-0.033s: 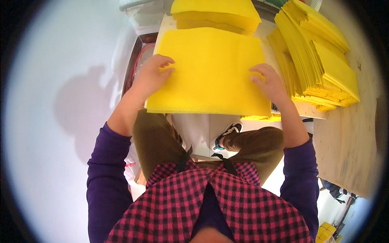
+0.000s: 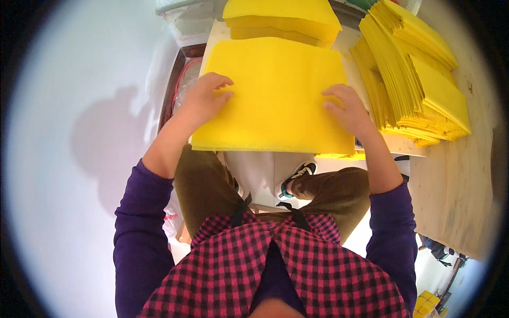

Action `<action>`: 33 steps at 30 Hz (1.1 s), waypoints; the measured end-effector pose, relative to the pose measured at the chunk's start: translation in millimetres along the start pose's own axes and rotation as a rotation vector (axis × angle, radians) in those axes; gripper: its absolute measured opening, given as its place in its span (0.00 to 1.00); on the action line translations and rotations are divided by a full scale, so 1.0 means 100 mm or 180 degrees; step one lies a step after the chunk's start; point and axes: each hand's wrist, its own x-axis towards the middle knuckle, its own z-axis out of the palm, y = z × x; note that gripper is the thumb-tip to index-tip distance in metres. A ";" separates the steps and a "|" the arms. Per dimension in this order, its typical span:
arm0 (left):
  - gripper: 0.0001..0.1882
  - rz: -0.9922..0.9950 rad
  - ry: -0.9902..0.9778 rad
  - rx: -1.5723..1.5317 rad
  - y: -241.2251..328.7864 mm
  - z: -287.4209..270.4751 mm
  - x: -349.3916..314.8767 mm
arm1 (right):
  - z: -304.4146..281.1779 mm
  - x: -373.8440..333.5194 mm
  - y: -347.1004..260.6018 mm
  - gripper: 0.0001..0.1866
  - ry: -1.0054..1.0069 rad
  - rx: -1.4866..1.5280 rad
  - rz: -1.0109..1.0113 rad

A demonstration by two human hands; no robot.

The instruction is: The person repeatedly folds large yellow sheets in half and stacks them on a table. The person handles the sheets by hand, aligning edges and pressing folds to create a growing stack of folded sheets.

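A yellow sheet of soft, fabric-like material (image 2: pixel 275 100) lies flat in front of me, its near edge overhanging the table edge above my lap. At its left side is my left hand (image 2: pixel 209 95), fingers loosely bent and apart, with nothing between them. On the opposite side my right hand (image 2: pixel 347 108) has a similar shape, its thumb and fingers parted over the sheet's right margin. Whether the fingertips touch the sheet I cannot tell. Beyond its far edge lies a stack of folded yellow sheets (image 2: pixel 283 16).
Tall piles of folded yellow sheets (image 2: pixel 395 69) lean on the wooden table (image 2: pixel 450 185) at the right. A white wall (image 2: pixel 63 175) runs along the left. Between my legs is a pale floor (image 2: pixel 254 175). More yellow material (image 2: pixel 426 305) lies at the lower right.
Both hands have shifted slightly inward over the yellow sheet, the left one a little to the right and the right one a little to the left. The sheet looks almost unmoved.
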 end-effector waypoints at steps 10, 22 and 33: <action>0.11 0.0520 -0.0089 0.0717 -0.19 0.09 0.34 | 0.10 0.27 0.06 0.15 -0.0219 -0.0002 0.0278; 0.18 0.0035 -0.0468 0.1237 -0.47 0.08 0.82 | 0.22 0.76 0.45 0.19 -0.0278 -0.0248 0.0442; 0.27 -0.1238 0.0053 -0.0268 -1.14 0.02 1.15 | 0.16 0.85 0.67 0.27 -0.0193 -0.0304 0.0551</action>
